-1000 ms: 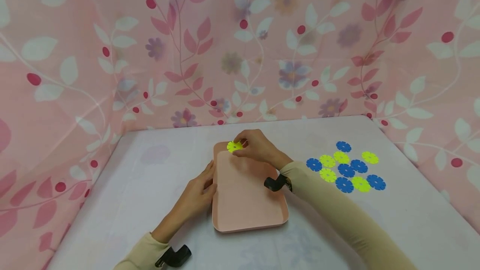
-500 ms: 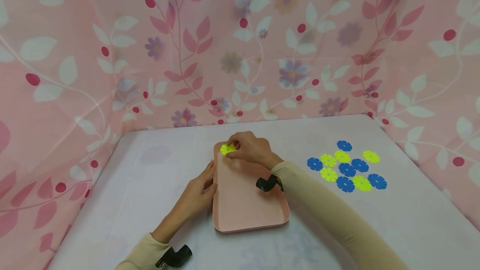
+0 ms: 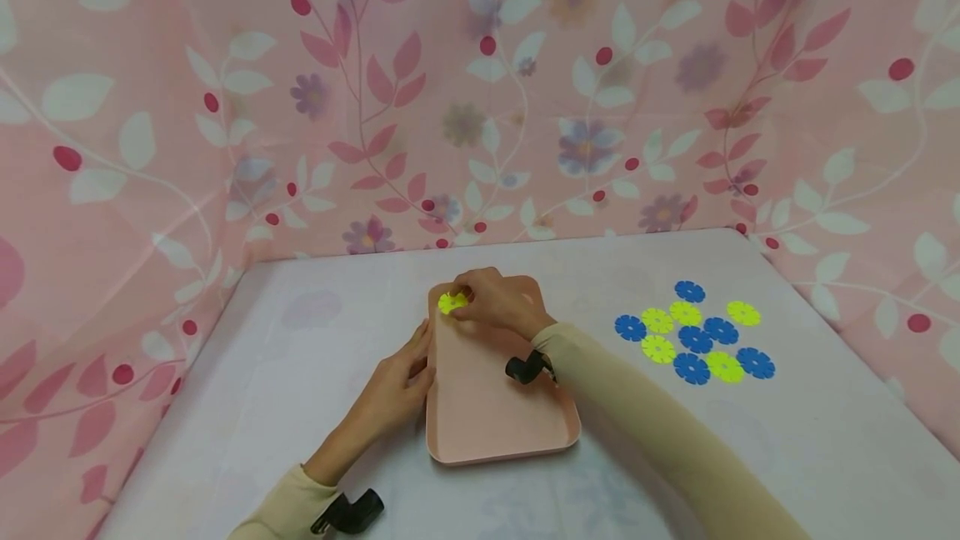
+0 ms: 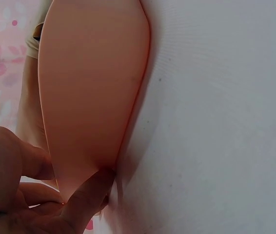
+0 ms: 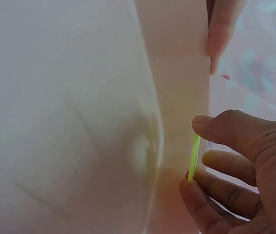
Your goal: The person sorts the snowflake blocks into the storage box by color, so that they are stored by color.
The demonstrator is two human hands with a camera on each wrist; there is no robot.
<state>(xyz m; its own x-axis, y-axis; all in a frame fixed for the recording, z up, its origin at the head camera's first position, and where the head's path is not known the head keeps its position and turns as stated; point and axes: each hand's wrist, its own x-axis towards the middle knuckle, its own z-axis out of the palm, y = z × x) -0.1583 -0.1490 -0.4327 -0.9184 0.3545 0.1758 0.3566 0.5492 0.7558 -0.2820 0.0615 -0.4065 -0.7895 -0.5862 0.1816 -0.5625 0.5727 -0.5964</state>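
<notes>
My right hand (image 3: pixel 495 300) pinches a yellow-green notched plastic disc (image 3: pixel 452 303) over the far left corner of the pink tray (image 3: pixel 502 407). In the right wrist view the disc (image 5: pixel 194 158) appears edge-on between thumb and fingertips, close to the tray's wall (image 5: pixel 182 87). My left hand (image 3: pixel 393 386) rests against the tray's left side. Its fingers (image 4: pixel 89 197) touch the outer wall in the left wrist view, with the thumb by the rim. My right hand covers part of the tray's far end.
Several flat blue discs (image 3: pixel 692 368) and yellow-green discs (image 3: pixel 725 367) lie grouped on the white tabletop (image 3: pixel 300 373), right of the tray. A pink floral curtain (image 3: pixel 450 107) surrounds the table's back and sides.
My right hand has moved a little left and nearer, carrying the yellow-green disc into the tray's far left corner. My left hand has stayed at the tray's side.
</notes>
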